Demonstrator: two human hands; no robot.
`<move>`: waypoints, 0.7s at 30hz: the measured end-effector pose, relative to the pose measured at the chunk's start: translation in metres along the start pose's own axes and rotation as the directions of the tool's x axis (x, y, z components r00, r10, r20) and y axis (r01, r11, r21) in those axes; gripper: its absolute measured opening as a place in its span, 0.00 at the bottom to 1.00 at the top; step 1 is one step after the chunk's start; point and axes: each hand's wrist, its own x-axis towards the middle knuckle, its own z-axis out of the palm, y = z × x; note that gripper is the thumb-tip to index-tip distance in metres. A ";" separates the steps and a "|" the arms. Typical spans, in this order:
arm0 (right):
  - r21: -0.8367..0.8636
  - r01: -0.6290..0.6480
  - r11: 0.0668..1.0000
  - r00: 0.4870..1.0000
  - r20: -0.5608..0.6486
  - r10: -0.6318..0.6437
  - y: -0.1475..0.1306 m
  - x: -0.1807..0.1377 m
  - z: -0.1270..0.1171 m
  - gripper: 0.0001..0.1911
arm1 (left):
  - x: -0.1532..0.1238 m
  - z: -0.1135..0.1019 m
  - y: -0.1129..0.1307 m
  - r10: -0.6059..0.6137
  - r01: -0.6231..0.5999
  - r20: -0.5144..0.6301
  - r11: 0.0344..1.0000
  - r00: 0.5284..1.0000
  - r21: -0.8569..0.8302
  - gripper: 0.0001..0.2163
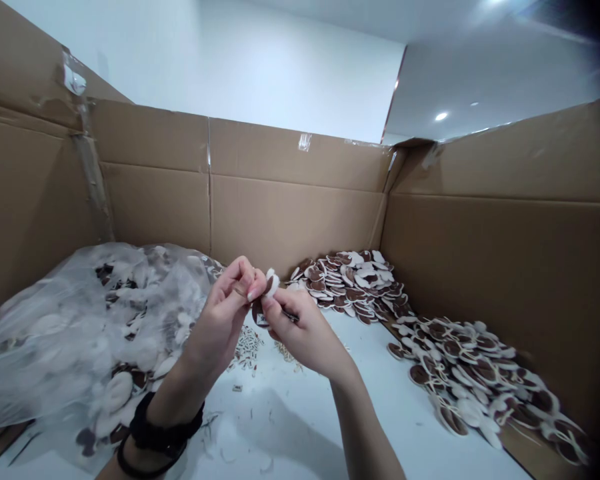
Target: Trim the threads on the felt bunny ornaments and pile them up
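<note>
A small brown-and-white fuzzy plush piece (272, 283) is pinched between my two hands, raised over the white table. My left hand (230, 293) has thumb and index finger pressed together at its left edge. From the right, my right hand (297, 327) grips the same piece, its thumb on the near side. A thin dark object (291, 316) shows beside the right fingers; what it is I cannot make out. Part of the piece is covered by my fingers.
To the left lies a translucent plastic bag (90, 320) of similar pieces. Piles of brown-and-white pieces (350, 283) sit at the back right and right (460, 367). Small scraps (247, 347) litter the white table (290, 427). Cardboard walls (295, 213) surround it.
</note>
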 end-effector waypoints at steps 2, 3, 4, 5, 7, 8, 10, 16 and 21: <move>0.150 -0.034 0.988 0.998 0.062 0.025 -0.002 -0.003 -0.002 0.16 | -0.003 0.000 0.006 -0.046 0.050 0.066 0.996 0.997 -0.067 0.13; 0.225 -0.069 0.972 0.995 0.089 0.050 -0.002 -0.004 -0.003 0.16 | -0.005 0.002 0.009 -0.068 0.078 0.099 0.992 0.993 -0.097 0.13; 0.303 -0.110 0.947 0.990 0.119 0.077 -0.002 -0.005 -0.004 0.16 | -0.007 0.004 0.012 -0.089 0.105 0.128 0.987 0.988 -0.123 0.13; 0.380 -0.147 0.913 0.985 0.145 0.098 -0.002 -0.006 -0.004 0.16 | -0.010 0.006 0.015 -0.105 0.128 0.154 0.981 0.982 -0.147 0.13; 0.516 -0.142 0.845 0.989 0.115 0.095 -0.002 -0.006 -0.006 0.18 | -0.014 0.011 0.022 -0.124 0.161 0.190 0.968 0.974 -0.191 0.13; 0.565 -0.089 0.820 0.996 0.048 0.075 -0.002 -0.006 -0.008 0.18 | -0.015 0.011 0.025 -0.128 0.168 0.197 0.964 0.972 -0.204 0.13; 0.602 0.054 0.797 0.991 -0.129 0.031 -0.003 -0.007 -0.016 0.20 | -0.016 0.004 0.032 -0.111 0.146 0.172 0.967 0.979 -0.207 0.14; 0.424 0.226 0.877 0.921 -0.386 -0.051 -0.002 -0.012 -0.049 0.16 | -0.010 -0.067 0.038 0.388 -0.422 -0.180 0.880 0.904 -0.220 0.25; 0.257 0.189 0.948 0.933 -0.347 -0.092 0.005 -0.010 -0.048 0.20 | -0.005 -0.093 0.043 0.614 -0.461 -0.302 0.768 0.730 0.445 0.15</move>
